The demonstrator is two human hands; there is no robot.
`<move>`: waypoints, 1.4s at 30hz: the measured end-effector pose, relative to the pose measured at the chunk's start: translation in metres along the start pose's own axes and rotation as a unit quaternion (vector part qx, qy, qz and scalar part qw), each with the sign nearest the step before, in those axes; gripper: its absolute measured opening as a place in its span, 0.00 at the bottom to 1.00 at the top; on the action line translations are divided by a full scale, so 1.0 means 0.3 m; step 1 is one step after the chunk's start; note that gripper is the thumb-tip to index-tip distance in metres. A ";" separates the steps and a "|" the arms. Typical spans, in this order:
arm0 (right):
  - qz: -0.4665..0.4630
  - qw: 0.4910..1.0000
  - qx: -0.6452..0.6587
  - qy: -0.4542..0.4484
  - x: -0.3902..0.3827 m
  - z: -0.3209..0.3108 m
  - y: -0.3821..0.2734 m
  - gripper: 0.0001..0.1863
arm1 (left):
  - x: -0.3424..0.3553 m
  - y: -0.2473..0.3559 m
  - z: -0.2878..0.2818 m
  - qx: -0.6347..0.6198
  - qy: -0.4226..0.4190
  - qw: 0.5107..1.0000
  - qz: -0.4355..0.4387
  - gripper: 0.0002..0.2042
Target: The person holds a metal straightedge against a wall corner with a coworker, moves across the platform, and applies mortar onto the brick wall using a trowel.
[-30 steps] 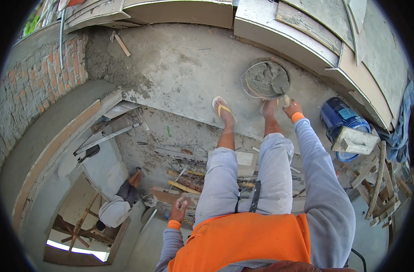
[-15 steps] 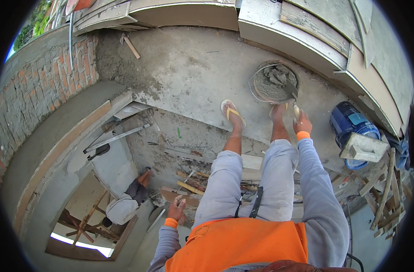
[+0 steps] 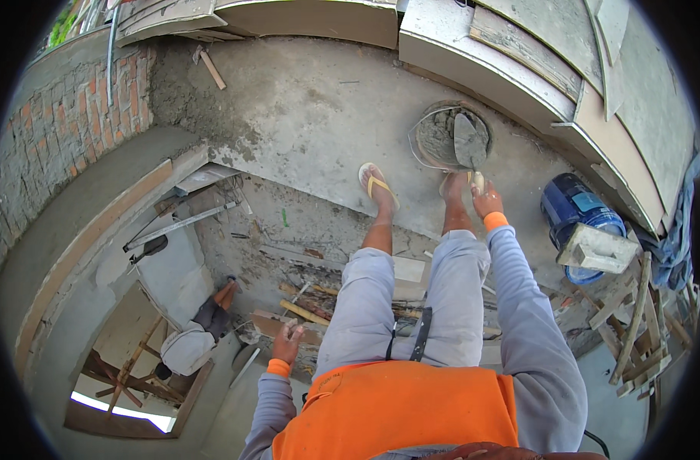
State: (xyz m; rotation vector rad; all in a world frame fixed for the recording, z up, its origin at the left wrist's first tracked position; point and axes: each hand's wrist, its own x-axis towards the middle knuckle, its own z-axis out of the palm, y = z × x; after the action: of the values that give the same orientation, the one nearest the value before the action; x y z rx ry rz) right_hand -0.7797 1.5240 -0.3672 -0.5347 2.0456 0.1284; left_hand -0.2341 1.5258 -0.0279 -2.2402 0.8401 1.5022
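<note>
In my right hand (image 3: 488,201) is a trowel (image 3: 470,142), gripped by its pale handle. Its grey blade lies flat over the wet mortar (image 3: 436,136) inside a round bucket (image 3: 419,156) with a thin wire handle. The bucket stands on the concrete ledge just beyond my right foot. My left hand (image 3: 286,345) hangs in the air at the left of my knees. Its fingers are loosely bent and apart, and nothing shows in them.
Right of the bucket stands a blue bucket (image 3: 568,199) with a plastering float (image 3: 598,248) on it. Grey boards (image 3: 511,77) line the far side. Past the ledge edge (image 3: 304,192) lies a lower level, where another person (image 3: 187,349) is. Wood scraps (image 3: 641,330) pile at right.
The trowel blade has swung from the bucket's right side to over the mortar, its face now showing broadly. The mortar's raised heap looks flatter or covered. The whole view has shifted slightly.
</note>
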 end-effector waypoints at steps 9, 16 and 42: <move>-0.017 0.989 -0.141 -0.046 -0.073 -0.156 -0.015 0.33 | -0.015 -0.009 -0.005 0.019 0.003 1.000 -0.013 0.22; -0.025 0.987 -0.147 -0.065 0.005 -0.099 -0.119 0.33 | -0.001 -0.063 0.039 -0.004 -0.005 1.000 0.008 0.21; -0.065 0.993 -0.094 0.031 0.117 -0.035 -0.018 0.28 | -0.035 -0.072 0.012 -0.012 -0.002 1.000 0.000 0.23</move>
State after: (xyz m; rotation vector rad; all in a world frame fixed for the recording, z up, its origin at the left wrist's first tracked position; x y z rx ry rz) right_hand -0.8005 1.5049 -0.3908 -0.7970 2.0641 0.2306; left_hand -0.2261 1.5478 -0.0210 -2.2538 0.8239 1.5251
